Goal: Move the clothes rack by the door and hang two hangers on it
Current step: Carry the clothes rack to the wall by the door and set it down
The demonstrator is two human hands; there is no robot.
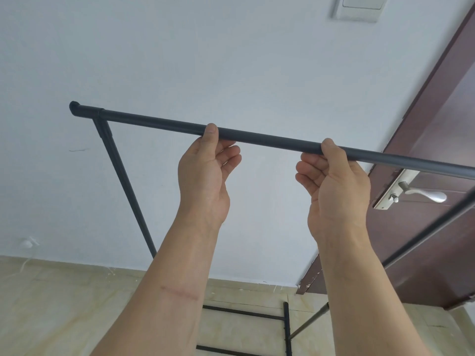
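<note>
The black metal clothes rack's top bar (pixel 159 123) runs across the view from upper left to the right edge, in front of a white wall. My left hand (pixel 205 170) holds the bar near its middle, thumb over the front and fingers curled just beneath. My right hand (pixel 336 186) holds it the same way a little further right. The rack's left upright (pixel 123 176) drops to the floor, and the right upright (pixel 424 237) slants down in front of the door. No hanger is in view.
A dark brown door (pixel 437 124) with a silver lever handle (pixel 424 192) stands at the right, close behind the rack's right end. A white wall switch (pixel 359 7) sits high up. The rack's base bars (pixel 241 312) lie on the beige tiled floor (pixel 64 304).
</note>
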